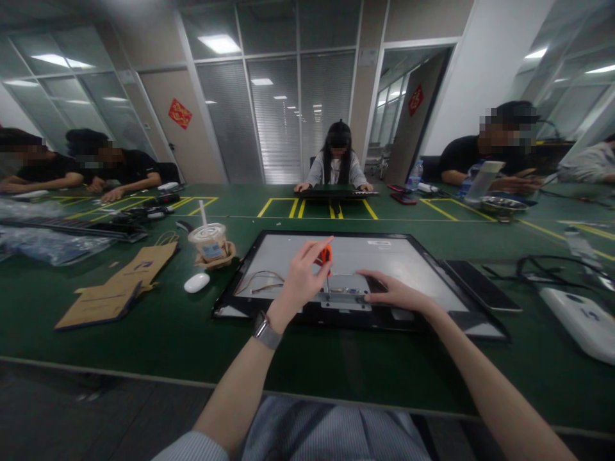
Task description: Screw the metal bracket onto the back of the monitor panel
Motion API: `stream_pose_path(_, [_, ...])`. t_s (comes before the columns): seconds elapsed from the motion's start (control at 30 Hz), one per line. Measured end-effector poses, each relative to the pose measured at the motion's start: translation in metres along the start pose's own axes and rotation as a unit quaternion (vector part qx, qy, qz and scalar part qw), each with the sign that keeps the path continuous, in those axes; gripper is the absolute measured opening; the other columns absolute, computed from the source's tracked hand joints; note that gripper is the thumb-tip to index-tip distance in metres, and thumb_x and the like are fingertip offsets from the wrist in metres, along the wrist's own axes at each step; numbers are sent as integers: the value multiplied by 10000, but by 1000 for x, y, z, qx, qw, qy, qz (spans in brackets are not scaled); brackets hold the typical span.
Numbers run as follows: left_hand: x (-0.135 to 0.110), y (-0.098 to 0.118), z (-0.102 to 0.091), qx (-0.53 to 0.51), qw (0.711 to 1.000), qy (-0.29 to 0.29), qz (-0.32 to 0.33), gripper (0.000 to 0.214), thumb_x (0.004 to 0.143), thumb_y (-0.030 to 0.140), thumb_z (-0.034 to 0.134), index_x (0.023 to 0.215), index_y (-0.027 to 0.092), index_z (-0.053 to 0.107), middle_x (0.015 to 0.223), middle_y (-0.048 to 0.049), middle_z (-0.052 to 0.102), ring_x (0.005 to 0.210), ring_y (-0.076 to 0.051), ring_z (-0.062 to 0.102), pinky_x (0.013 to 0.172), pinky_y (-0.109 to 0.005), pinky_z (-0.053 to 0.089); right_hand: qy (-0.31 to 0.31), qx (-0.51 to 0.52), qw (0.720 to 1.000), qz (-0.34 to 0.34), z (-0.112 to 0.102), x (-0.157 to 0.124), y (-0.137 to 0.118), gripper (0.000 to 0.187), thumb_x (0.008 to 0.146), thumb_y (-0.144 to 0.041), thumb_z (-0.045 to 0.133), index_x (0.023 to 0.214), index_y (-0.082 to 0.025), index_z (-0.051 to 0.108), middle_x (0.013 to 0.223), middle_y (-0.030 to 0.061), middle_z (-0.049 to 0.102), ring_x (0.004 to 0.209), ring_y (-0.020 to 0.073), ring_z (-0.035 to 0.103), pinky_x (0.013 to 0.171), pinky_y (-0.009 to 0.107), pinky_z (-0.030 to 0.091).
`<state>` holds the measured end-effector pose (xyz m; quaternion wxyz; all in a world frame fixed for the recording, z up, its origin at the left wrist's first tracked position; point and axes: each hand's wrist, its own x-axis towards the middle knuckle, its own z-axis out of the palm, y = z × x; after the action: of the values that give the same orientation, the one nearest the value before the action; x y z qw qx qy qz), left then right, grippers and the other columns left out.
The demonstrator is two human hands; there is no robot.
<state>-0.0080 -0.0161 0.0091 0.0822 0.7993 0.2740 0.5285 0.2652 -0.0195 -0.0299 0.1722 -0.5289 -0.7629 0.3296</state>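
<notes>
A flat display panel [269, 253] with a black frame and pale grey back lies on the table in front of me. At the middle of its near side sits a metal bracket [346, 305] with a row of connectors. My left hand [298, 282], wearing a watch, is closed around an orange-handled screwdriver [327, 255], which stands upright with its shaft pointing down at the bracket. My right hand [401, 293] grips the bracket's right end, thumb at the near edge and fingers farther back. Thin wires [262, 276] lie on the panel's left part.
To the left are a drink cup [209, 240] in a cardboard holder, a white mouse [196, 282] and a paper bag [118, 282]. A black phone-like slab [482, 285], cables and a white device [579, 323] lie right. Several people sit around the green table [168, 346].
</notes>
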Motion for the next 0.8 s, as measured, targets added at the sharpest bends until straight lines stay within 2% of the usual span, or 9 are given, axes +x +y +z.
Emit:
stream_pose_path(0.13, [-1,-1,0,15,1000,8,2,425,900,248,631,1317,254,546,1055,-42,552,847,-141,600,762,-287,567,4,2,1000,-1,0,0,-1,795,766,-603,659,1467,-293,444,1523,68,468,1395,340,419,1177,486,302])
stream_pose_path(0.23, [0,3,-1,-9,1000,-9,3,435,913,161,541,1342,229,521,1109,-67,571,929,-158,605,798,-294,565,2,3,1000,3,0,0,0,810,767,-606,658,1471,-274,435,1524,85,459,1387,333,430,1168,472,318])
stream_pose_path(0.33, [2,5,0,-27,1000,0,-1,451,909,118,504,1349,218,514,1105,-72,593,921,-153,614,790,-288,573,2,2,1000,5,0,0,1,808,770,-617,656,1472,-285,431,1525,81,456,1387,328,429,1163,470,324])
stream_pose_path(0.53, [0,1,1,-8,1000,29,-1,391,876,213,652,1261,242,589,1042,-38,547,800,-119,595,732,-269,574,3,4,1000,7,0,0,0,816,760,-633,660,1469,-295,443,1524,72,465,1392,349,417,1168,481,312])
stream_pose_path(0.7, [1,1,0,-35,999,-12,-20,465,907,117,496,1359,225,507,1115,-69,582,910,-142,612,786,-281,579,7,2,1000,4,1,1,3,838,750,-631,665,1473,-270,442,1521,87,466,1386,358,418,1161,497,310])
stream_pose_path(0.8, [2,0,0,-31,999,-5,-27,464,904,120,511,1357,221,510,1091,-57,586,875,-128,617,770,-258,582,5,5,1000,-4,0,1,2,827,764,-618,661,1475,-257,439,1513,97,471,1383,344,421,1160,490,308])
